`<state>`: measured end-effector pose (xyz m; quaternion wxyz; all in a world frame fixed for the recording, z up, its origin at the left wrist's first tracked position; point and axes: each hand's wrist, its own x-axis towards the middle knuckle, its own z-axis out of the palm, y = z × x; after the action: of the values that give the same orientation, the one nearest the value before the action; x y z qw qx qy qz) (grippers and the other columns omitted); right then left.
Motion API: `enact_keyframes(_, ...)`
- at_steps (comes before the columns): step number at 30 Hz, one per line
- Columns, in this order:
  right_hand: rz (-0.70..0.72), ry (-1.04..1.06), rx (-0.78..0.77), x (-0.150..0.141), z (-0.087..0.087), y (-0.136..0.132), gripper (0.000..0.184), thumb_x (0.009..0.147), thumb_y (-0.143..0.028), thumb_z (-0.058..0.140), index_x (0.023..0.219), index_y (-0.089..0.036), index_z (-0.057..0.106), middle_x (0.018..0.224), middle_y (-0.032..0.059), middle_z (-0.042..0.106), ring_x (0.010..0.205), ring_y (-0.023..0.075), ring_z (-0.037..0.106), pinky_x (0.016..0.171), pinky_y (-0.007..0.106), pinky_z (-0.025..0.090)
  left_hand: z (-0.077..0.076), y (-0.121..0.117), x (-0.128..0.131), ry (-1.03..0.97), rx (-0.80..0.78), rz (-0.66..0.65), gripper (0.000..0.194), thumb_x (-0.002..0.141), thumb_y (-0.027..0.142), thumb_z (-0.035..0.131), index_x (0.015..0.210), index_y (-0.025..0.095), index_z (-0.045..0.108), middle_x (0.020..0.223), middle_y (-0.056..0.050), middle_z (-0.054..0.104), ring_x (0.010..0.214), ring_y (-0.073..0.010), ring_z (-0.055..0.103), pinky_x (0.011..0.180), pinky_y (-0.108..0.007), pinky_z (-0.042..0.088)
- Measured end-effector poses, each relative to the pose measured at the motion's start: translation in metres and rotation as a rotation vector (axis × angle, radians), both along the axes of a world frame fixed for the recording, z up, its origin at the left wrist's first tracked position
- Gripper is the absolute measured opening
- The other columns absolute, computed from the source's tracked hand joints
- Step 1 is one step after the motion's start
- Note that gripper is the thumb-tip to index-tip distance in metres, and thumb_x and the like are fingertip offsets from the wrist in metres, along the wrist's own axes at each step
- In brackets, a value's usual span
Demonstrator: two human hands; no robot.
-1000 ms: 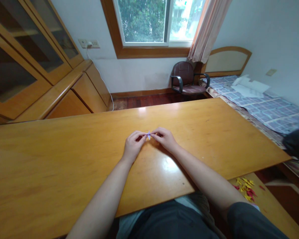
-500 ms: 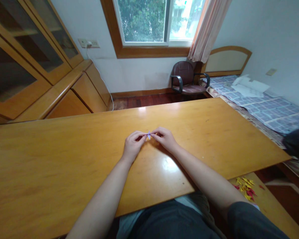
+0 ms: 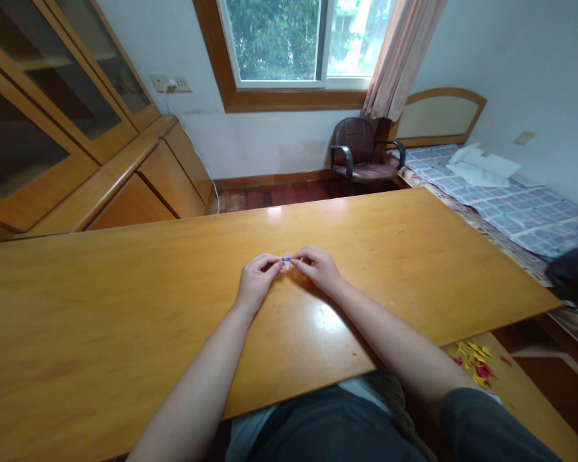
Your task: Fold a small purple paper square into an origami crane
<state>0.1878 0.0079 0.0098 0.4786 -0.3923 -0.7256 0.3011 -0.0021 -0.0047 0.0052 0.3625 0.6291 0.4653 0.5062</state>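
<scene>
A small purple folded paper (image 3: pixel 287 260) is held just above the wooden table (image 3: pixel 125 308), with pointed parts showing above and below my fingertips. My left hand (image 3: pixel 259 276) pinches its left side between thumb and forefinger. From the other side, my right hand (image 3: pixel 316 266) pinches the right end in the same way. The fingertips nearly meet and cover part of the paper, so its exact folded shape is hard to make out.
Yellow and red folded paper pieces (image 3: pixel 474 362) lie in a pile on a lower surface (image 3: pixel 525 398) at the right. Beyond the table stand a brown armchair (image 3: pixel 359 151) and a bed (image 3: pixel 505 205). A glass-door cabinet (image 3: pixel 77 128) lines the left.
</scene>
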Motion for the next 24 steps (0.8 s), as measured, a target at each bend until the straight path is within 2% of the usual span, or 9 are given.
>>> enact_keyframes(14, 0.016, -0.016, 0.078, 0.0012, -0.0048, 0.0015, 0.014, 0.092, -0.03, 0.065, 0.087, -0.02, 0.073, 0.078, 0.0021, 0.067, 0.067, 0.0134, 0.056, 0.063, 0.025, 0.045, 0.0028, 0.0018, 0.0008, -0.065, -0.079, -0.05, 0.013, 0.08, 0.029, 0.068, 0.083, 0.018, 0.074, 0.079, -0.003, 0.069, 0.072, -0.0159, 0.064, 0.07, -0.027, 0.051)
enact_keyframes(24, -0.004, 0.003, 0.055, 0.0002, -0.0051, 0.0014, 0.014, 0.091, -0.031, 0.066, 0.087, -0.02, 0.073, 0.078, 0.0021, 0.067, 0.066, 0.0136, 0.056, 0.062, 0.025, 0.045, -0.0012, 0.0013, 0.0008, -0.044, -0.039, -0.042, 0.015, 0.084, 0.033, 0.067, 0.084, 0.019, 0.073, 0.077, -0.002, 0.067, 0.069, -0.0153, 0.064, 0.067, -0.026, 0.052)
